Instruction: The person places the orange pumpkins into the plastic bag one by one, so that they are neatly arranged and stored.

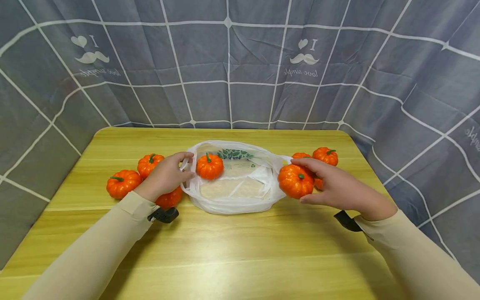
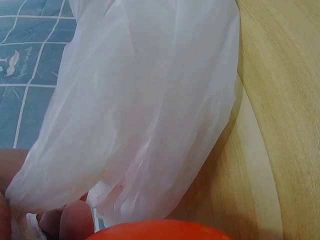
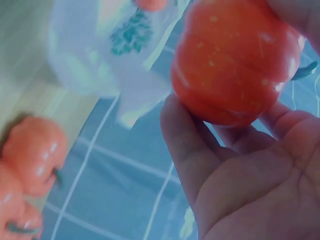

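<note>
A white plastic bag lies at the middle of the table with its mouth spread wide, and one small orange pumpkin sits inside at its left. My left hand pinches the bag's left edge; in the left wrist view the white plastic hangs from the fingers. By the bag's right rim, my right hand holds another orange pumpkin between thumb and fingers. The right wrist view shows this pumpkin gripped off the table, its green stem pointing sideways.
Several pumpkins stand left of the bag, some partly hidden by the left arm. More pumpkins stand behind the right hand. A wooden table carries everything, and a grey gridded curtain hangs around its back and sides.
</note>
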`<state>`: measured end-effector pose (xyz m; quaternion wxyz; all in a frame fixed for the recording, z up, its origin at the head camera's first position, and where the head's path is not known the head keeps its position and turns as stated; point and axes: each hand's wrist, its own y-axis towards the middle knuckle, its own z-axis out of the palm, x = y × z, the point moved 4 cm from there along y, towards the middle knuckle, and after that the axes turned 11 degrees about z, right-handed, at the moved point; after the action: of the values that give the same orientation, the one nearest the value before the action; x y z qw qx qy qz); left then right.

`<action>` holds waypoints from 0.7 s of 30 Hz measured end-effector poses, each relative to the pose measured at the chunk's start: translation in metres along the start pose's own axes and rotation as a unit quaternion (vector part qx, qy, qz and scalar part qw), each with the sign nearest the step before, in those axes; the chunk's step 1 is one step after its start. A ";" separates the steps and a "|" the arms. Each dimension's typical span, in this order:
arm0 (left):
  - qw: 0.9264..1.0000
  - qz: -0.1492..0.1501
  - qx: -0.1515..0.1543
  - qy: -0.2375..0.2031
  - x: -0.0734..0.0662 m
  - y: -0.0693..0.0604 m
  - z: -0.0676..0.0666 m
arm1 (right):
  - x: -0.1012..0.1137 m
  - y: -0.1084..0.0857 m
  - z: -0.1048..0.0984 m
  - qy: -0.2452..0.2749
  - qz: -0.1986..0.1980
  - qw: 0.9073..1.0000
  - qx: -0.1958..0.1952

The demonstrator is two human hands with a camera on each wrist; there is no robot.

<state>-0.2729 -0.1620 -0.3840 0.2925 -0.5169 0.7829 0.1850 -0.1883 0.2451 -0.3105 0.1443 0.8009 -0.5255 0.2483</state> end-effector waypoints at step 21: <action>1.000 0.009 -0.002 0.004 -0.002 0.000 0.000 | 0.031 0.128 0.079 -0.015 0.078 0.996 0.045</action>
<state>-0.2719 -0.1604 -0.3830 0.2867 -0.5112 0.7884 0.1868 -0.2754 0.1307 -0.3637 0.0805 0.7665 -0.5769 0.2705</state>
